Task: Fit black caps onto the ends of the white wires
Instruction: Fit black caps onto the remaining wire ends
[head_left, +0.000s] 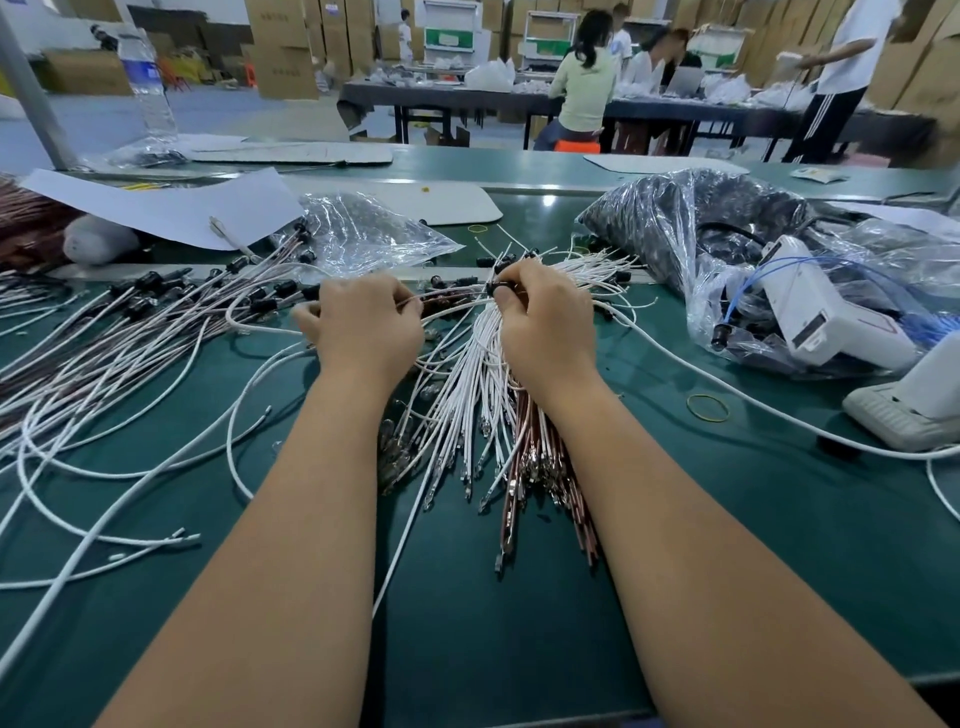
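My right hand (548, 325) pinches a small black cap (500, 289) between thumb and fingers, above a fanned bundle of white wires (470, 395). My left hand (366, 325) is curled round thin wires whose ends point toward the cap. Brown wires (540, 457) lie in the same bundle under my right wrist. A spread of wires fitted with black caps (156, 296) lies to the left on the green table (675, 545). Loose black caps (621, 275) are scattered behind my hands.
A clear bag of black parts (691, 218) sits at the right, beside a bagged white device (810, 306). An emptier clear bag (363, 234) and white sheets (171, 202) lie behind. A yellow rubber band (707, 407) rests at right. People work at a far table.
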